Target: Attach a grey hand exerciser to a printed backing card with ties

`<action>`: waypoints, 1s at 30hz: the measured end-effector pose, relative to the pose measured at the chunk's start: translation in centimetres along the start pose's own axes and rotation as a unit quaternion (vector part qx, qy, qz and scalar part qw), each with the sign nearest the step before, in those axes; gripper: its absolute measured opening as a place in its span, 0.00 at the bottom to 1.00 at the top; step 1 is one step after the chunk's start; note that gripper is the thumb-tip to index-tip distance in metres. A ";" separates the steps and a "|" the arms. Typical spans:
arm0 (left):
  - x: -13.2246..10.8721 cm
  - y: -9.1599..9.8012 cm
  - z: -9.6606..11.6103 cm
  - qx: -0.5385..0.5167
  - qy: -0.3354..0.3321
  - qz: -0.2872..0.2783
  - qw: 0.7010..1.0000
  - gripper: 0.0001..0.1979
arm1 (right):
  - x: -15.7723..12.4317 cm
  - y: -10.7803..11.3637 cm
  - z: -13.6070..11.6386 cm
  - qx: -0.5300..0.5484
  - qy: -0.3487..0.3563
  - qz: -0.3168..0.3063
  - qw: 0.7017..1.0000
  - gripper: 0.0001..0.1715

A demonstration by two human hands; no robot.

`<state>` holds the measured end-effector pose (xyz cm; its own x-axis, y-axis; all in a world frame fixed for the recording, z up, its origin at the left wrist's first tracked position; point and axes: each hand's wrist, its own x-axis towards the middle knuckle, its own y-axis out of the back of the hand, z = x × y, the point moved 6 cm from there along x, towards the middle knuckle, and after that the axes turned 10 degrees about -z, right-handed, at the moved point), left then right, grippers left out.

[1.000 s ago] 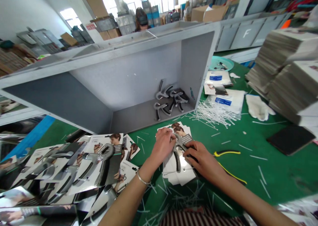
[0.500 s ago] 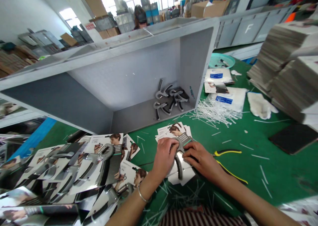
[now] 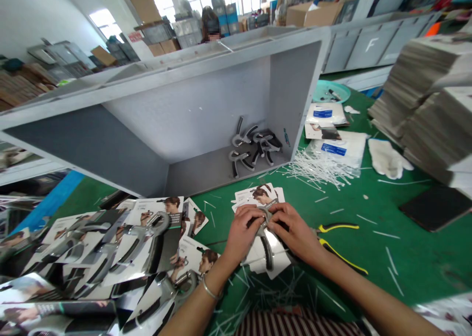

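One broad green tabletop (image 3: 438, 257) spreads beneath both hands. Beyond them a large grey plastic crate (image 3: 206, 109) lies on its side, mouth towards the hands, with several loose grey-and-black grips (image 3: 241, 161) inside. Farther out, to the right of the right hand, rise thick stacks of grey-edged card (image 3: 424, 80). Left of the left hand sprawls a layered heap of picture cards and grips (image 3: 121, 257); its edge lies close by the left wrist, so a backward pull of that arm could drag cards loose.

Under both hands is a fanned stack of white picture cards (image 3: 278, 264). The left hand (image 3: 241, 232) curls its fingers over the upper end of a V-shaped grey-and-black hand grip (image 3: 268, 251) lying over that stack, and the right hand (image 3: 295, 230) closes thumb and fingers on the same end. Whether anything thin is pinched there too, I cannot tell. Uneven pressure would likely make the loose stack slide and skew the piece.

Just beside the right forearm lie yellow-and-black-handled pliers (image 3: 337, 226), easily knocked if that arm swings outward. Beyond the right hand is a pile of thin white plastic ties (image 3: 324, 171); short white strips (image 3: 386, 234) litter the surface around both forearms, and one could catch beneath the cards.
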<state>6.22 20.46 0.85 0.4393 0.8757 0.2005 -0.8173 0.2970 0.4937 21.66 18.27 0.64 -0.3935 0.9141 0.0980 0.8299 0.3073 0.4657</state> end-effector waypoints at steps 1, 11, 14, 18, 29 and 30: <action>-0.1 0.0 -0.3 -0.012 0.006 0.003 1.000 0.04 | -0.2 0.0 0.0 -0.001 -0.001 0.001 1.000 0.07; -0.2 0.1 -0.6 -0.031 0.032 -0.003 0.999 0.04 | -0.1 -0.4 -0.3 -0.050 0.015 -0.030 0.998 0.04; -0.3 0.1 -0.6 -0.037 0.035 -0.003 0.999 0.05 | 0.1 -0.5 -0.3 -0.047 0.019 -0.026 0.998 0.05; -0.4 0.3 -0.8 -0.051 0.043 0.007 0.998 0.05 | -0.3 -0.6 -0.3 -0.056 0.030 -0.025 0.998 0.04; -0.7 0.2 -1.0 -0.045 0.026 0.004 0.999 0.05 | -0.3 -0.7 -0.2 -0.027 0.015 -0.008 0.999 0.05; -0.8 0.1 -1.0 -0.040 0.021 0.003 0.999 0.05 | -0.2 -0.7 -0.2 -0.024 0.014 -0.007 1.000 0.05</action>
<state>5.42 20.20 -0.04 0.4194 0.8921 0.1680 -0.8484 0.3193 0.4222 21.12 17.80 0.51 -0.4167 0.9018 0.1146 0.8039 0.3067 0.5095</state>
